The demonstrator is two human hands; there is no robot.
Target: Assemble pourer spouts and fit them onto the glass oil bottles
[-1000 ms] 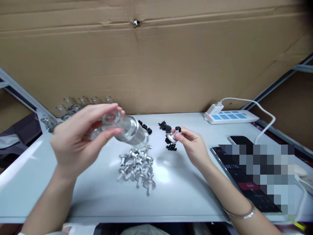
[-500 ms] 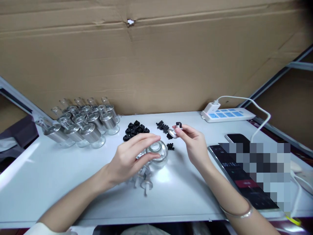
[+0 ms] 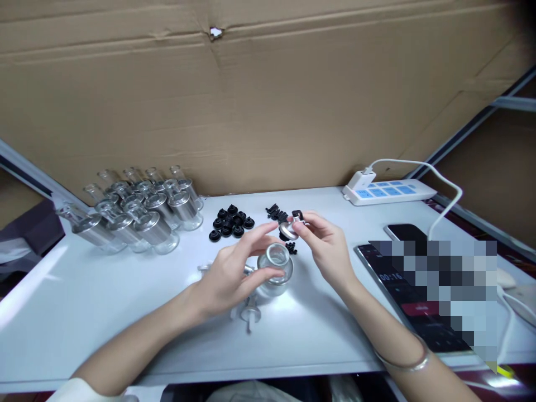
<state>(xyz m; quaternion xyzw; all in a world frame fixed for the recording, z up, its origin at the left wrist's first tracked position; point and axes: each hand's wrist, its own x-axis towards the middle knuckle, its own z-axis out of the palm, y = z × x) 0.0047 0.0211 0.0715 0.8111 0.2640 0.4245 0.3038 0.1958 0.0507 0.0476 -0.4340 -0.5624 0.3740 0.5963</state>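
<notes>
A clear glass bottle [image 3: 278, 255] with an open mouth stands upright in front of me. Around its neck, my left hand [image 3: 234, 268] is spread, thumb at the near side and fingers beyond the rim, not closed on the glass. My right hand [image 3: 324, 237] pinches a silver disc-shaped bottle lid [image 3: 288, 230] with a black fitting on top, just above and right of the bottle mouth. Beneath and beside my left hand lie several silver lids with stems [image 3: 250, 314], partly hidden. Small black parts [image 3: 292, 248] lie behind the bottle.
Several glass bottles with metal sleeves [image 3: 153, 226] stand grouped at the left. Black stoppers [image 3: 228, 223] and black clips [image 3: 274, 212] lie mid-table. A power strip [image 3: 389, 194] with a white cable and two phones [image 3: 406, 285] occupy the right. Cardboard [image 3: 268, 111] walls the back.
My left hand's fingers have lifted off the bottle mouth and spread wider. My right hand has brought the lid left, closer to the bottle. The view has shifted slightly.
</notes>
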